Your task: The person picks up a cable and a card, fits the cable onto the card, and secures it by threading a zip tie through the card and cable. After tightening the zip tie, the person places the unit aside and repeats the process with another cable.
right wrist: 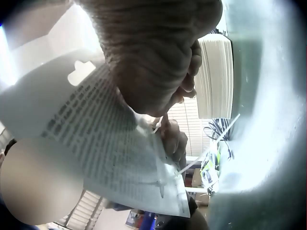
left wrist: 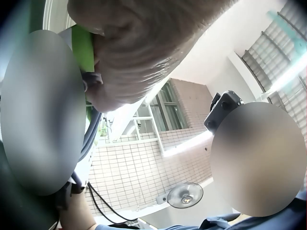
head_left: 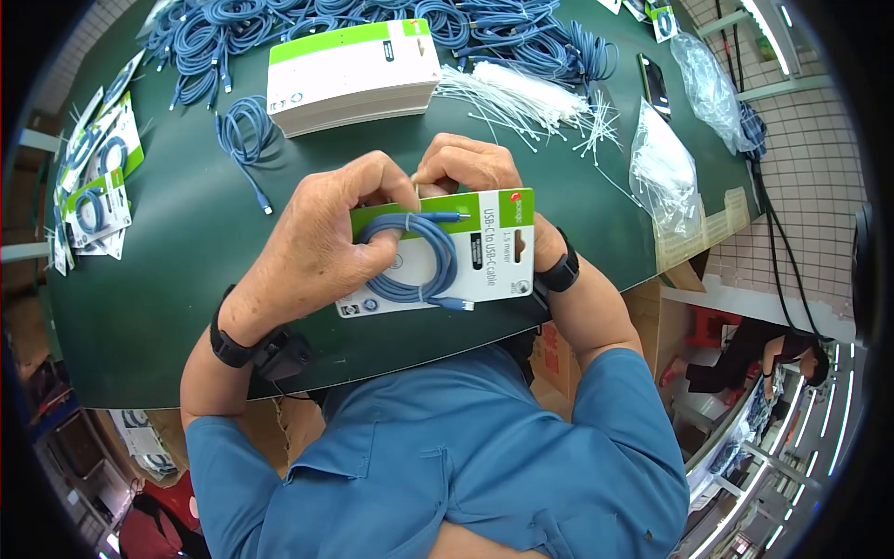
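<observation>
- Blue cable (head_left: 448,261), coiled and bound with 2 white ties (head_left: 421,293), lies on the front of a green-and-white card (head_left: 499,250), held above the near part of the green table (head_left: 158,307).
- The left hand (head_left: 321,228) is clamped on the card, its thumb over the coil.
- The right hand (head_left: 470,166) curls its fingers together at the card's upper edge; whether they pinch anything, I cannot tell.
- Beyond the hands sits a stack of cards (head_left: 354,70), 1 loose coil (head_left: 245,130) just left, loose cable ties (head_left: 521,98) right.
</observation>
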A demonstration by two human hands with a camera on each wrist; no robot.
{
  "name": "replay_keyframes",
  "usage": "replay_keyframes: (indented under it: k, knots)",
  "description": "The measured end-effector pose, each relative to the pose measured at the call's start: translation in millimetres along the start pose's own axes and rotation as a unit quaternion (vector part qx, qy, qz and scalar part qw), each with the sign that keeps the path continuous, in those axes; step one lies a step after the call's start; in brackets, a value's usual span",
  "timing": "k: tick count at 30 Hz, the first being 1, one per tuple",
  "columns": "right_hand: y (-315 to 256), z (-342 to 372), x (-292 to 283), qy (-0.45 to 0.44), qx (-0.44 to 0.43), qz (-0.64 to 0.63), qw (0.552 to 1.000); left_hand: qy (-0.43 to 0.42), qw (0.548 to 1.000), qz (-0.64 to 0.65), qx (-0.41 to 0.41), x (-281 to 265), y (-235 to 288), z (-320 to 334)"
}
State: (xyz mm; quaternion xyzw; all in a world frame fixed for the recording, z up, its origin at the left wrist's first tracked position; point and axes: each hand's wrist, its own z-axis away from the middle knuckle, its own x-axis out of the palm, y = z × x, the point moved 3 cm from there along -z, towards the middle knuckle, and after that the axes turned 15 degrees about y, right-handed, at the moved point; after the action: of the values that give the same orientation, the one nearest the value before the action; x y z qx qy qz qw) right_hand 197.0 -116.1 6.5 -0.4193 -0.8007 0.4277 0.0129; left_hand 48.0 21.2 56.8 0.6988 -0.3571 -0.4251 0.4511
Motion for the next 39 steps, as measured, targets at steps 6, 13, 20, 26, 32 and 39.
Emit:
replay_keyframes:
  k: [6, 13, 20, 26, 32, 39]
  knots:
    - [-1.4, 0.5, 0.4, 0.011, 0.052, -0.010, 0.999, -0.045, 0.996, -0.046, 0.055, 1.1, 0.0, -4.8]
    - [-4.3, 1.2, 9.4, 0.050, 0.064, 0.022, 0.996, -0.046, 0.994, -0.078, 0.064, 0.2, 0.1, -3.8]
    - [-3.7, 3.4, 6.9, 0.054, 0.043, 0.016, 0.998, -0.032, 0.991, -0.097, 0.091, 1.7, 5.9, -1.6]
    - [-7.5, 2.0, 6.4, 0.067, 0.005, 0.028, 0.997, -0.038, 0.992, -0.109, 0.056, 2.2, 4.9, -0.1]
    - [-9.3, -2.0, 3.2, 0.076, -0.032, 0.048, 0.995, -0.030, 0.985, -0.142, 0.098, 5.3, 3.0, 4.5]
    - [-4.2, -3.3, -3.5, 0.029, 0.046, 0.043, 0.998, -0.012, 0.964, -0.208, 0.167, 14.9, 2.1, 10.6]
